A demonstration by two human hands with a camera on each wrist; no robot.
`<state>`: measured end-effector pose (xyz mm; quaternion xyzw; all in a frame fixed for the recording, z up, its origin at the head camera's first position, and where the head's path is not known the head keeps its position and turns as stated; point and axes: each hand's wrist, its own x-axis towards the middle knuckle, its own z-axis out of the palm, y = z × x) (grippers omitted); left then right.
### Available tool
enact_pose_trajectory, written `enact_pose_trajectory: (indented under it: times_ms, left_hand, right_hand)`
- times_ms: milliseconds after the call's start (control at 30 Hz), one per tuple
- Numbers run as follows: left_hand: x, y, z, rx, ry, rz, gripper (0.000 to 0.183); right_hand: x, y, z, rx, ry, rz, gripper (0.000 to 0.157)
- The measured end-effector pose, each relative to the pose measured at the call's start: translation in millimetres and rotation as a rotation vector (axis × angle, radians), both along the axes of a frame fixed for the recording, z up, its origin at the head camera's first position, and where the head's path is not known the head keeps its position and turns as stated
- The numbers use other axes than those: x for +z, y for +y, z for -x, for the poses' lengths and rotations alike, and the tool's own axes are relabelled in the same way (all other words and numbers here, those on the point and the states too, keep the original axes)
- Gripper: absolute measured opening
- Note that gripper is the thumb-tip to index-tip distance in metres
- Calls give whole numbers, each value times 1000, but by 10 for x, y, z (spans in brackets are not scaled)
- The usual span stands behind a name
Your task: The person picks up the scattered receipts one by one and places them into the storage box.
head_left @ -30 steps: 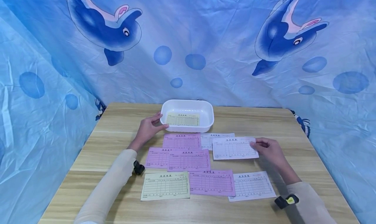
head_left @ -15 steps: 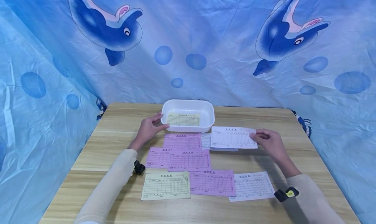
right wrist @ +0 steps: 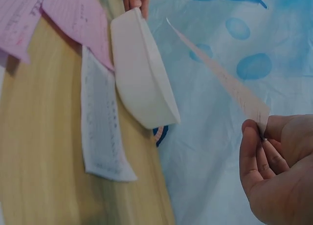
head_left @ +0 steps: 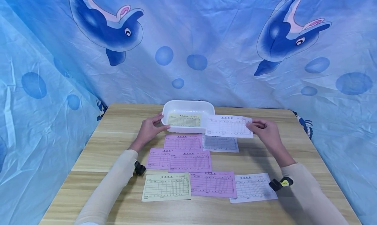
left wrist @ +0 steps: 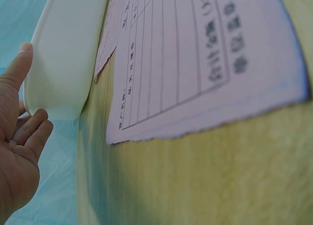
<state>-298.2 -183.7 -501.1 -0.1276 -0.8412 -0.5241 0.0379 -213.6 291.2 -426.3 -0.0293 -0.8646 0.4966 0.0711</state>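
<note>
My right hand (head_left: 266, 133) pinches a white receipt slip (head_left: 226, 126) by its right edge, between thumb and fingers. The slip is raised above the table, its left end overlapping the right front corner of a white plastic tub (head_left: 188, 130) in the head view. In the right wrist view the held slip (right wrist: 230, 83) is seen nearly edge-on, apart from the tub (right wrist: 139, 68). My left hand (head_left: 148, 131) holds the tub's left end, thumb at the front and fingers at the rim. Inside the tub lies a yellow receipt slip (head_left: 185, 121).
Pink slips (head_left: 182, 142) lie in front of the tub, some overlapping, beside a white slip (head_left: 222, 144). Nearer are a yellow slip (head_left: 166, 187), a pink slip (head_left: 212, 185) and a white slip (head_left: 254, 188). A blue dolphin-print curtain (head_left: 229, 81) hangs behind the wooden table (head_left: 97, 153).
My right hand has lifted the white slip and carried it away from me and leftward to the tub's right front corner. The left hand stays at the tub.
</note>
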Motion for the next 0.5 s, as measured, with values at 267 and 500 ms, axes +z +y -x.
enact_pose_trajectory:
  times_ms: [267, 500]
  left_hand:
    - [4, -2, 3, 1, 3, 6, 81]
    - [7, 9, 6, -2, 10, -3, 79]
  right_hand:
    - [118, -226, 200, 1, 5, 67, 40]
    - [231, -462, 443, 49, 30, 171, 37]
